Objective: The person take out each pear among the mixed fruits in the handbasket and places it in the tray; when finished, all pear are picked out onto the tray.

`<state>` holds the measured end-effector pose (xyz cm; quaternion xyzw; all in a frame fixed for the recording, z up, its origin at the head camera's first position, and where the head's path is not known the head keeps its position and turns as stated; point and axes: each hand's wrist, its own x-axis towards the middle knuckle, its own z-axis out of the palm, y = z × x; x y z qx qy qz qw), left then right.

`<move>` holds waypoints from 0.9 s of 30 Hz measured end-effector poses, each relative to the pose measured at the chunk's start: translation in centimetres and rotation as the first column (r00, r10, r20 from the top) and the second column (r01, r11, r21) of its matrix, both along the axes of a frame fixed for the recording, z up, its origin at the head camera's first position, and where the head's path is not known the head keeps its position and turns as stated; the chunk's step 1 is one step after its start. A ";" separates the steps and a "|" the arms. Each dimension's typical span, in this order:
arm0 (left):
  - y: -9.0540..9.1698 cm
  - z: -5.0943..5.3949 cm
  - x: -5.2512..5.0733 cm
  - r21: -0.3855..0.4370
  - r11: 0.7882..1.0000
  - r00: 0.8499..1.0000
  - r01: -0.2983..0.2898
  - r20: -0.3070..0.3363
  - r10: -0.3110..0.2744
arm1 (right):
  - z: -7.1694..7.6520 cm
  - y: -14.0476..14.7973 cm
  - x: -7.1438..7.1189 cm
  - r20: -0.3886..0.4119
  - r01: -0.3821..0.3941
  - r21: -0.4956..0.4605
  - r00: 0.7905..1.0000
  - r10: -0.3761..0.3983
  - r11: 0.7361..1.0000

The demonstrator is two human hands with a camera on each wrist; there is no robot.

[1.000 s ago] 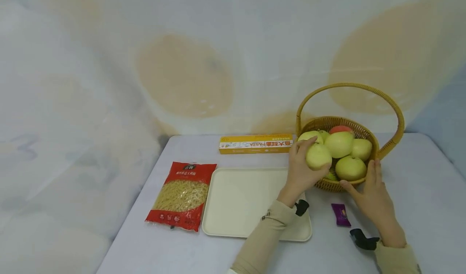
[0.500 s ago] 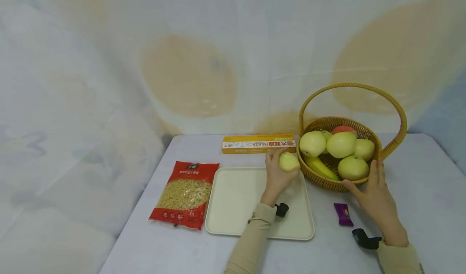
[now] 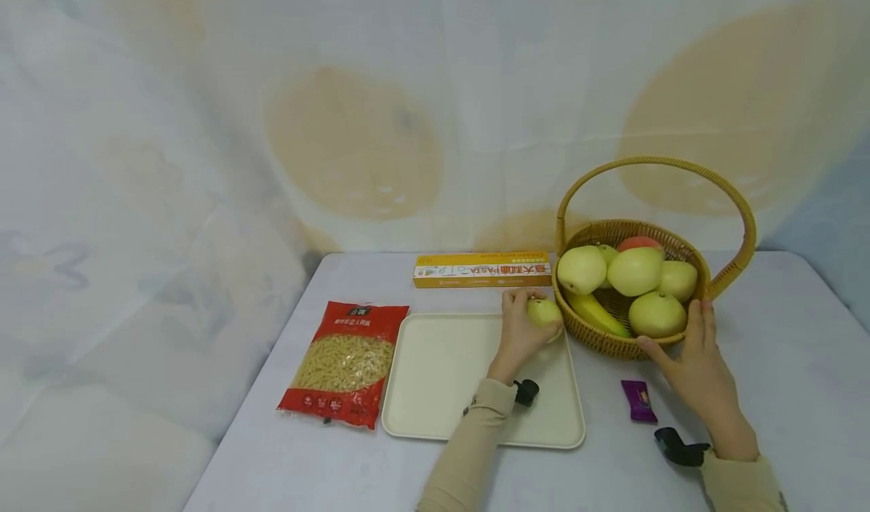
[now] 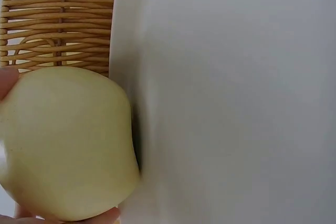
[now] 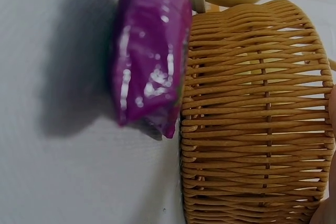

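A pale green apple (image 3: 543, 313) sits low at the far right corner of the cream tray (image 3: 435, 376). Around it curve the fingers and thumb of my left hand (image 3: 519, 331). Up close in the left wrist view, the apple (image 4: 68, 142) appears to touch the tray (image 4: 236, 98) near its rim. My right hand (image 3: 700, 368) rests spread against the front right of the wicker basket (image 3: 605, 346), fingers straight along its side and thumb at the rim. Inside the basket lie several green apples (image 3: 635, 272), a banana (image 3: 596, 314) and a partly hidden red fruit (image 3: 640, 243).
A purple wrapped snack (image 3: 639, 401) lies between the tray and my right wrist. Left of the tray is a red bag of pasta (image 3: 343, 365). A yellow pasta box (image 3: 482, 270) lies behind the tray. The basket's tall handle (image 3: 655, 161) arches above it.
My left hand has carried the apple left out of the basket and lowered it to the tray's corner. The banana has come into view. The right hand has stayed at the basket.
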<state>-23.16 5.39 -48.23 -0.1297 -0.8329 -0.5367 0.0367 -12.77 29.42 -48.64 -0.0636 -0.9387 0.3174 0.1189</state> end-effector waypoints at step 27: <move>5.9 7.9 -0.9 -0.009 0.999 0.998 0.046 0.033 -0.046 | 0.0 0.0 -0.2 0.022 0.014 0.001 1.000 -0.014 1.000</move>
